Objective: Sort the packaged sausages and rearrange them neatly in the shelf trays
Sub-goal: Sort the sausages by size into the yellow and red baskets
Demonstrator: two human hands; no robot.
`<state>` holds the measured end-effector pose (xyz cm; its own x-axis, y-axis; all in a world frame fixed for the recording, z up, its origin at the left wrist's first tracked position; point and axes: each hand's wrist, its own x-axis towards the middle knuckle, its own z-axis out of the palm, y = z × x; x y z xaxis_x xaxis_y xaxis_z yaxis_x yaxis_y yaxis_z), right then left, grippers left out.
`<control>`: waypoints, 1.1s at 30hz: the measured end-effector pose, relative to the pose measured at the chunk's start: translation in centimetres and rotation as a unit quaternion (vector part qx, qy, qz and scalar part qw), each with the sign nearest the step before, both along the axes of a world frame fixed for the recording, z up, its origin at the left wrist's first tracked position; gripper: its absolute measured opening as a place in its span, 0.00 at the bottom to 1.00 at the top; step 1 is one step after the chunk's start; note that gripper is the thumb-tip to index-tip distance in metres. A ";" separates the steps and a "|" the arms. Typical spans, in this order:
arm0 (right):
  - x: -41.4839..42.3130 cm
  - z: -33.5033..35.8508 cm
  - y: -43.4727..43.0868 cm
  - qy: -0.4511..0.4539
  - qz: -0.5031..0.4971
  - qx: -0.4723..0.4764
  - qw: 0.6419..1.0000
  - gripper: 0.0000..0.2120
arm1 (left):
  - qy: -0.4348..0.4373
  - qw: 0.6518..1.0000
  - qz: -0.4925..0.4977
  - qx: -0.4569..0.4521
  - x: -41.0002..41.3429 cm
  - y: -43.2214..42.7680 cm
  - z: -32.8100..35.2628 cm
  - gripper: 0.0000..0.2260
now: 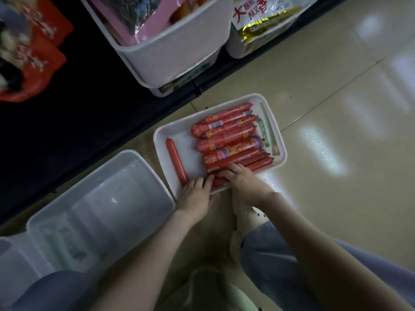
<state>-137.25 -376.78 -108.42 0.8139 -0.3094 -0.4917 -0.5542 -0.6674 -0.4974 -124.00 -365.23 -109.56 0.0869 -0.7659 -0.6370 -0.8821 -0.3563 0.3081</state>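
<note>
A white shelf tray lies on the floor in the head view, holding several red packaged sausages laid side by side. One thin red sausage lies apart along the tray's left side. My left hand rests at the tray's near corner, fingers extended onto the nearest sausages. My right hand lies on the near sausages with its fingers spread over them. The sausages under both hands are partly hidden.
An empty translucent tray sits on the floor to the left. White bins with snack packs stand on the dark shelf above. Red packs lie at far left. My knees and a pale stool fill the bottom.
</note>
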 end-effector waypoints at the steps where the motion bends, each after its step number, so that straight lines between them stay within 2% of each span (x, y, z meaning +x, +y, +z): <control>1: -0.3 0.3 -0.2 -0.023 -0.005 -0.006 1.000 0.21 | -0.010 1.000 0.002 -0.025 0.0 -0.2 0.1 0.26; 3: -0.8 0.7 -0.7 -0.064 -0.002 -0.040 0.997 0.17 | -0.010 0.998 0.010 -0.067 0.5 -0.5 0.3 0.25; 4: -1.0 0.8 -1.0 -0.085 -0.007 -0.064 0.994 0.19 | 0.004 0.997 0.021 -0.074 0.8 -0.6 0.3 0.26; 8: -1.9 1.4 -2.9 -0.017 0.009 -0.111 0.994 0.39 | 0.125 0.988 0.088 -0.005 1.5 -1.0 0.3 0.26; 10: -2.5 1.6 -4.3 0.021 -0.009 -0.079 0.997 0.43 | 0.153 0.982 0.106 0.008 1.5 -1.1 0.4 0.23; 13: -3.3 0.9 -6.4 0.051 -0.059 -0.053 0.996 0.34 | 0.167 0.972 0.163 -0.018 1.6 -1.4 0.7 0.16; 14: -3.3 0.6 -7.0 0.077 -0.024 -0.072 0.994 0.31 | 0.164 0.969 0.185 -0.027 1.6 -1.5 0.8 0.14; 16: -2.8 -0.3 -8.0 0.123 0.070 -0.106 0.984 0.34 | 0.129 0.967 0.213 -0.049 1.8 -1.9 0.7 0.13; 18: -1.3 -0.8 -8.7 0.103 0.169 -0.155 0.968 0.38 | 0.086 0.967 0.228 -0.073 2.1 -2.4 0.4 0.13; 20: 0.4 -0.9 -9.3 0.109 0.286 -0.201 0.930 0.41 | 0.064 0.964 0.246 -0.079 2.4 -2.9 0.2 0.14; 22: 1.0 -1.0 -9.4 0.132 0.346 -0.224 0.902 0.43 | 0.051 0.963 0.251 -0.079 2.5 -3.3 0.0 0.15; 27: 1.0 -0.3 -8.8 0.162 0.344 -0.234 0.895 0.41 | 0.010 0.968 0.229 -0.103 2.4 -3.5 -0.5 0.15; 30: 0.9 0.0 -9.1 0.185 0.337 -0.279 0.880 0.38 | -0.004 0.969 0.215 -0.125 2.3 -3.4 -0.5 0.14; 33: 1.3 0.0 -9.8 0.185 0.318 -0.318 0.874 0.28 | -0.006 0.964 0.199 -0.175 2.6 -2.9 -0.5 0.13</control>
<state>-135.95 -386.61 -108.38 0.7432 -0.1592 -0.6498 -0.0152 -0.9751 0.2214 -121.37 -368.10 -110.03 0.4241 -0.8383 -0.3427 -0.7011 -0.5434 0.4616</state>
